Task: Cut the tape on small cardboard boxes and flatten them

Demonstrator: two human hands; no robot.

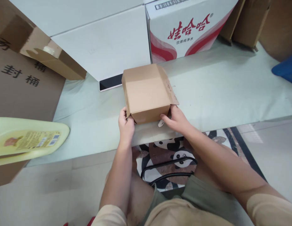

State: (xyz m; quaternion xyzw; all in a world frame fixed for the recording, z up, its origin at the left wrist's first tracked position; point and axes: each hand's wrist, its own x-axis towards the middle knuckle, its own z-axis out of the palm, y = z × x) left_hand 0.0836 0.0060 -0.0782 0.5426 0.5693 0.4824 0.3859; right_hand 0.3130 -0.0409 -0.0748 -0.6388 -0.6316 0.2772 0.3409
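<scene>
2 hands on a small cardboard box (146,91) over a cloth-covered table

The box is at the middle of the view, over the near part of the pale green tablecloth (218,94). A plain brown panel faces up, flaps slope down along its left and right sides, and small dark marks show on the right flap. Whether its underside rests on the cloth or is slightly raised, I cannot tell.

The left hand (126,124) grips the near left corner, fingers curled in against the cardboard. The right hand (176,118) pinches the near right corner: its thumb presses on the near wall, while its other fingers are mostly hidden by the flap and the box. A small white tag (161,123) shows just below the right thumb.

Beyond the box, to its left, a flat device with a black face (110,84) lies at the foot of a large white carton (108,44). Right of that carton stands a white and red carton (188,31) with 3 large red characters and a line of smaller black ones.

Farther left are a big brown carton (25,97) with black characters and a pale yellow bottle (30,139) with a label. A blue object (286,70) enters at the right edge. Below the table edge, between the person's legs, curved black bars (169,163) cross a panda-printed surface (163,153).
</scene>
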